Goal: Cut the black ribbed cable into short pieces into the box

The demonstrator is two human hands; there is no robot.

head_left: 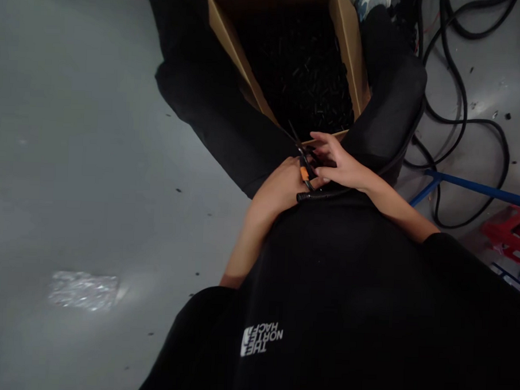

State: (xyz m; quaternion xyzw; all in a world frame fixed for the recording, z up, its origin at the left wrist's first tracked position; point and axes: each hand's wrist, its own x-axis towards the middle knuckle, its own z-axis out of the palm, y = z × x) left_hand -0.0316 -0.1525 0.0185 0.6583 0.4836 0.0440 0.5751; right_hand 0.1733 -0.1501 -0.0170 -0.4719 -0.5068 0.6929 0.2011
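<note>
My left hand (286,179) is closed at my lap, its fingertips largely hidden. Against its thumb side sits a black-and-orange hand tool (304,173) with a thin dark tip pointing up toward the box; its exact kind is unclear. My right hand (341,163) meets it from the other side, index finger reaching out and thumb bent in, around something small and dark that I cannot make out. A black coiled cord (314,195) lies just below both hands. Beyond them, between my legs, stands an open cardboard box (355,55) holding many small black pieces (312,71).
Black cables (464,106) loop over the grey floor at right. A blue bar (480,188) and a red plastic object (510,232) are near my right side. At left lies a crinkled clear plastic piece (83,291), with small dark bits scattered about the floor.
</note>
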